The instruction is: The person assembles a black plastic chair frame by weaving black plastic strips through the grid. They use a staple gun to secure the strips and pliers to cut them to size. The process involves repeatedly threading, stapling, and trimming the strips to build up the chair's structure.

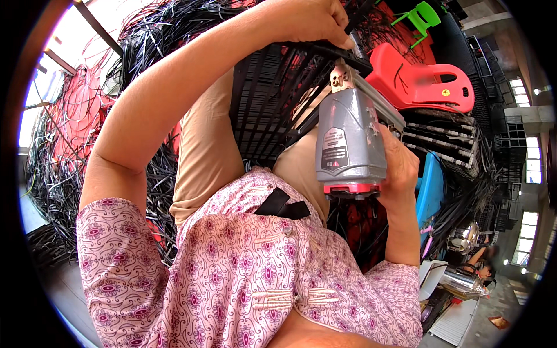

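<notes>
A grey power tool point(350, 136) with a red-edged base is gripped by my right hand point(399, 159), which wraps round its far side. Its metal nose point(341, 75) rests at or just over the edge of a frame with black woven straps point(261, 98), between my knees. My left arm reaches across the top to that same edge. There my left hand point(316, 22) is closed, its fingers pinched at the frame's rim beside the tool's nose; what they hold is hidden. Two short black strap pieces point(281, 206) lie on my patterned shirt.
Heaps of loose black straps point(154, 43) lie at the left over red material point(81, 116). Beyond the frame stand a red plastic chair point(418, 84) and a green chair point(422, 20). A blue plastic piece point(429, 188) is close to my right arm. Another person point(477, 267) is at the far right.
</notes>
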{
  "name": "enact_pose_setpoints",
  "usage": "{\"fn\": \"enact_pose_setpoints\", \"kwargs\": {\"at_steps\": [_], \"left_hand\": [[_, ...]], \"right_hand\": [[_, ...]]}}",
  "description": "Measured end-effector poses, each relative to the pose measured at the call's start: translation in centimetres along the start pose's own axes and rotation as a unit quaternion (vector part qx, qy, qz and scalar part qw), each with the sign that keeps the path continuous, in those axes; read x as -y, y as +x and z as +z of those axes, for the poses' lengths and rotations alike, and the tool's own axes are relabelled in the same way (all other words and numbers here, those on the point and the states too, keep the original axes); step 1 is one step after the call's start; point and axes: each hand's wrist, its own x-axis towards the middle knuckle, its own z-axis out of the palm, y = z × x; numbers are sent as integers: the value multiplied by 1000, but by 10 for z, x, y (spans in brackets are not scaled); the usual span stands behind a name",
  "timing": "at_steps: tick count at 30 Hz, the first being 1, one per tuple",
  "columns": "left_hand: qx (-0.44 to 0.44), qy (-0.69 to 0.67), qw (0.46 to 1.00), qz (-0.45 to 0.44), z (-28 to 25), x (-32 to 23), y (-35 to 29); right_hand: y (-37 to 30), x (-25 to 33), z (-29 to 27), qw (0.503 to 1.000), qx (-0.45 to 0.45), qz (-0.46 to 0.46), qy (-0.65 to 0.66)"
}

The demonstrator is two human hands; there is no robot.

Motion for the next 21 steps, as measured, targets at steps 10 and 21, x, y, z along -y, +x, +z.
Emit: {"fn": "enact_pose_setpoints", "kwargs": {"at_steps": [10,21], "left_hand": [[0,0,1000,9,-1,-2,0],[-3,-4,1000,12,1,3,0]], "right_hand": [[2,1,3,1000,0,8,17],[4,10,-2,998,11,31,45]]}}
